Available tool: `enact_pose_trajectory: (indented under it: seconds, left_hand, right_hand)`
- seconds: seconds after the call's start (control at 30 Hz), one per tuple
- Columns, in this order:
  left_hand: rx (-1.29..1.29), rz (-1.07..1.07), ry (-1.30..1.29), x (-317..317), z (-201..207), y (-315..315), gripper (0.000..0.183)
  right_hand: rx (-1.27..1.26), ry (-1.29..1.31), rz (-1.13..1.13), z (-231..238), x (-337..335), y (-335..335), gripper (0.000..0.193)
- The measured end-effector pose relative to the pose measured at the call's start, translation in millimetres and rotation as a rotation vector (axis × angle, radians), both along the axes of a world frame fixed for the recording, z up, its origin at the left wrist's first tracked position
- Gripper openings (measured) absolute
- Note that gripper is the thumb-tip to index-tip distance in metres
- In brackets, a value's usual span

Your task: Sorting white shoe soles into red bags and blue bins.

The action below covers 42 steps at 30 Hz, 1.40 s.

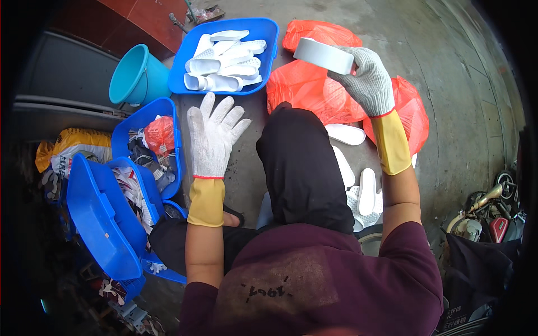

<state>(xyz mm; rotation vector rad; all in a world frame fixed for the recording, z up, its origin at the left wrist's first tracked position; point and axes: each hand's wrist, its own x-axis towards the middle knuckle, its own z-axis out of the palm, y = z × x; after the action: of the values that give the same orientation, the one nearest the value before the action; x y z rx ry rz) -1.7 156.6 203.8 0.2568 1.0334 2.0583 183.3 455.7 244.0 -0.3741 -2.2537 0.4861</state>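
Observation:
Raised over the red plastic bags, my right hand (367,81) is closed on the end of a white slipper (316,54), which is tilted side-on and points left. A grey knitted glove over a yellow rubber cuff covers that hand. My left hand (213,134), gloved the same way, is spread with its fingers apart and holds nothing. Just beyond its fingertips stands a blue tub (177,73) holding several white slippers (227,61) in a loose pile. More white slippers (367,191) lie on the ground at the right of my knee.
Red plastic bags (314,89) lie ahead to the right. A turquoise bucket (129,75) stands left of the tub. Other blue bins (103,215) with mixed items crowd my left side, beside a yellow-and-white sack (84,147). A motorcycle (493,215) stands far right.

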Motion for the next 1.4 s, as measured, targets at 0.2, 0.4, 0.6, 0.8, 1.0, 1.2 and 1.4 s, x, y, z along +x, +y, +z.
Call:
enact_pose_trajectory:
  seconds: [0.2,0.4,0.6,0.8,1.0,1.2,1.4]
  left_hand:
    - [0.118,0.043,0.498,24.3,14.1,-48.5,0.079]
    - [0.805,-0.731,-0.119,-6.5,1.2,-204.4,0.070]
    - [0.302,0.075,-0.155,47.5,-23.8,-216.2,0.072]
    - [0.212,0.248,-0.251,36.9,-53.7,-204.3,0.068]
    - [0.194,0.282,-0.287,39.8,-63.9,-198.9,0.063]
    - [0.269,0.201,-0.428,49.9,-66.8,-203.3,0.066]
    - [0.125,0.192,-0.437,64.5,-73.7,-181.5,0.066]
  right_hand:
    - [0.444,-0.117,0.676,42.9,-123.2,-197.2,0.036]
    - [0.377,0.019,1.045,-23.5,-130.5,-298.7,0.027]
    - [0.547,-0.370,1.029,-55.0,-142.0,-321.6,0.009]
    - [0.493,-0.643,0.824,-65.5,-140.1,-334.1,0.009]
    - [-0.011,-0.581,1.103,-39.8,-99.5,-350.6,0.014]
    - [-0.550,-0.661,0.795,-52.3,-131.7,-334.0,0.017]
    - [-0.428,-0.462,0.591,-74.4,-187.5,-312.6,0.020]
